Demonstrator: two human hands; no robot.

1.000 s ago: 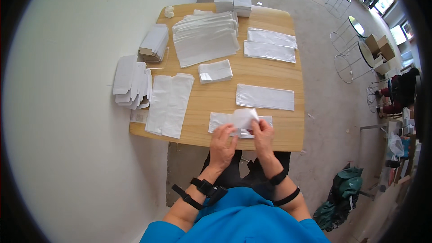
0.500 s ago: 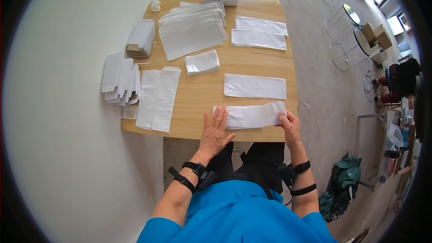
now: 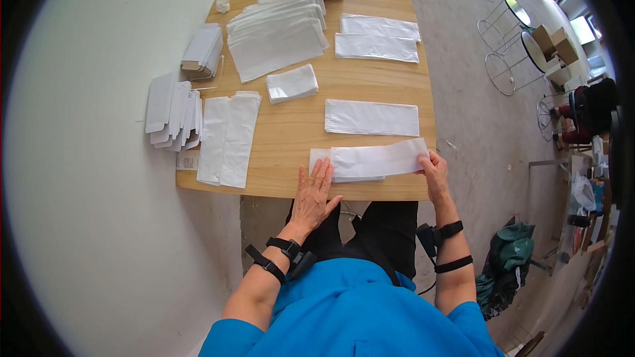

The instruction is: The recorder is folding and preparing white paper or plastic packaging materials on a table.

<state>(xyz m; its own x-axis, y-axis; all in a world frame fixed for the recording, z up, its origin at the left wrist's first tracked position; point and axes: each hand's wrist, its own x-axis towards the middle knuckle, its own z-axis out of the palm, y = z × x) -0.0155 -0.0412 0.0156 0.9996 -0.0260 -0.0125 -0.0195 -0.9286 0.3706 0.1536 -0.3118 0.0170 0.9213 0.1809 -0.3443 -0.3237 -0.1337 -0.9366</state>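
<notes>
A long strip of thin white folded sheet (image 3: 378,160) lies at the table's near edge, its right end lifted. My right hand (image 3: 436,176) pinches that raised end between thumb and fingers. My left hand (image 3: 313,194) rests flat, fingers stretched, on the strip's left end. More white layers show beneath the strip. Just beyond it is another folded white strip (image 3: 372,118), and farther off lie two more overlapping strips (image 3: 377,47). Left of centre sits a small folded white packet (image 3: 292,83).
A fanned pile of white sheets (image 3: 278,43) covers the far left. White flattened boxes (image 3: 170,109) and a stack of white cartons (image 3: 201,49) stand against the wall side. Folded white sheets (image 3: 228,139) lie near left. Wire-legged stools (image 3: 506,53) stand on the floor at right.
My right hand has moved right and slightly away from me, pulling the strip's end out straighter. My left hand stays flat on the left end. The view has shifted slightly.
</notes>
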